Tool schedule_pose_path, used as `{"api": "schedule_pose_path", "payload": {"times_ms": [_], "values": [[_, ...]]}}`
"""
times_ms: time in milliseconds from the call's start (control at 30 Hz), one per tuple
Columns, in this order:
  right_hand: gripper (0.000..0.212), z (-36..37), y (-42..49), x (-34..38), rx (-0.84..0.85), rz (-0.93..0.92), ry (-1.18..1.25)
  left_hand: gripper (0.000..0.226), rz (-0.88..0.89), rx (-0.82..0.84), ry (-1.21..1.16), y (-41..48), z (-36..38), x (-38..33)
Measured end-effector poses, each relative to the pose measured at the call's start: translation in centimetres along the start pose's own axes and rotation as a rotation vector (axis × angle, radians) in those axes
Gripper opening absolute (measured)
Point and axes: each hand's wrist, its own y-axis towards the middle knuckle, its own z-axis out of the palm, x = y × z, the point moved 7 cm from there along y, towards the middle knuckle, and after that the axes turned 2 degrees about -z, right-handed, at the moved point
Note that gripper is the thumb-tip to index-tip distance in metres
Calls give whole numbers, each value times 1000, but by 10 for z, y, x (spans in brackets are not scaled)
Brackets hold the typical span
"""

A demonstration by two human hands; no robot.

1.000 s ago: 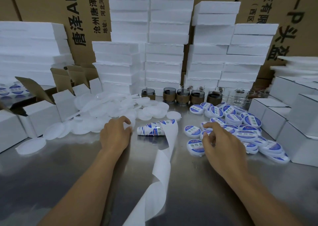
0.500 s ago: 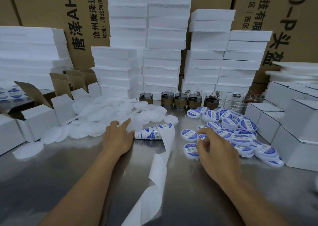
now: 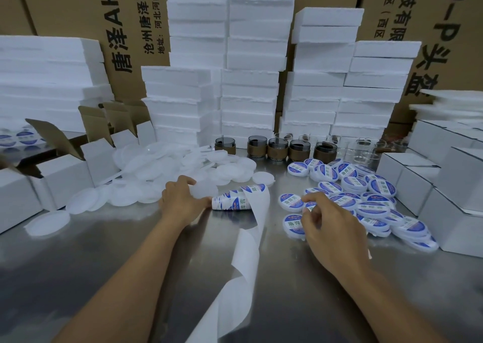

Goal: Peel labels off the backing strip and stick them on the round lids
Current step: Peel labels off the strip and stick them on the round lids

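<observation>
- Label roll (image 3: 236, 199) lies on its side on the bench (image 3: 78, 264). The spent backing strip (image 3: 251, 251) trails from it toward me and runs off the bottom edge.
- Change, left hand (image 3: 183, 201): a second ago it sat curled on the plain lids (image 3: 156, 170) left of the roll. Now it has slid toward the roll, with the thumb touching the roll's left end.
- Left fingers (image 3: 187, 180) and thumb now pinch one plain lid (image 3: 202, 189) just left of the roll.
- Change, right hand (image 3: 332, 227), right of the roll: it was spread loose over the labelled lids (image 3: 366, 193). Now its fingers (image 3: 309, 199) are curled in, thumb and forefinger tips nearly together.
- My read: the last finished lid is on the done pile, the next blank is picked up, and a label peel is due next.
- Hard to make out: a scrap of green print shows at my right fingertips. It could be a loose label or a lid lying underneath, so I cannot tell whether that hand holds anything.
- Hidden: my right palm covers several labelled lids.
- Print on the roll is too blurred to pick out the next label's edge.
- Cups (image 3: 257, 146) behind the roll are partly blocked by the lid piles.
</observation>
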Motion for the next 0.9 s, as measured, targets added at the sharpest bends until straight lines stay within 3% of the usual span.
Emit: {"api": "schedule_pose_path", "payload": {"times_ms": [300, 467, 567, 667, 733, 900], "values": [[24, 0, 1, 2, 7, -16, -18, 35, 87, -8, -473, -10, -3, -15], [20, -1, 0, 10, -53, -65, 37, 27, 247, 114, -756, -41, -15, -53], [11, 4, -2, 13, -57, -12, 345, 30, 291, 282, -852, -66, -12, -71], [10, 19, -3, 15, 39, 227, 869, 30, 315, 406, -880, -86, -2, -84], [11, 30, -6, 20, 149, 353, 1090, 31, 340, 450, -893, -94, 3, -90], [10, 31, -8, 24, 202, 350, 1160, 27, 337, 557, -857, -101, 19, -92]]}}
